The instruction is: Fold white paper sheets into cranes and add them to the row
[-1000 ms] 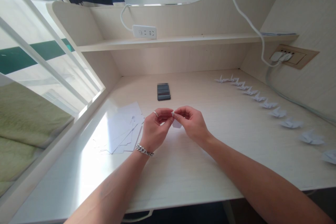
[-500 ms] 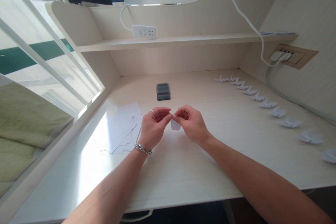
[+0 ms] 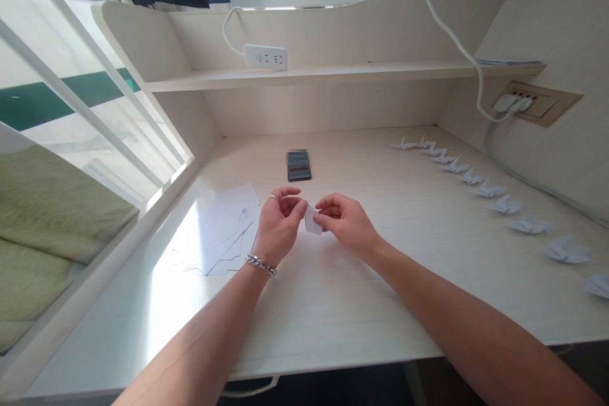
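Note:
Over the middle of the pale wooden desk, my left hand and my right hand meet around a small folded piece of white paper. Both hands pinch it, the left at its left edge and the right at its lower right. A ring sits on one left finger and a chain bracelet on the left wrist. Most of the paper's shape is hidden by my fingers.
A loose pile of white paper sheets lies left of my hands. A dark phone rests behind them. Several folded paper cranes run in a line along the right side. A power strip sits on the shelf, and a wall socket is at right.
The hands have shifted slightly and turned the folded paper between the fingers. It now sits a little higher and more upright between them.

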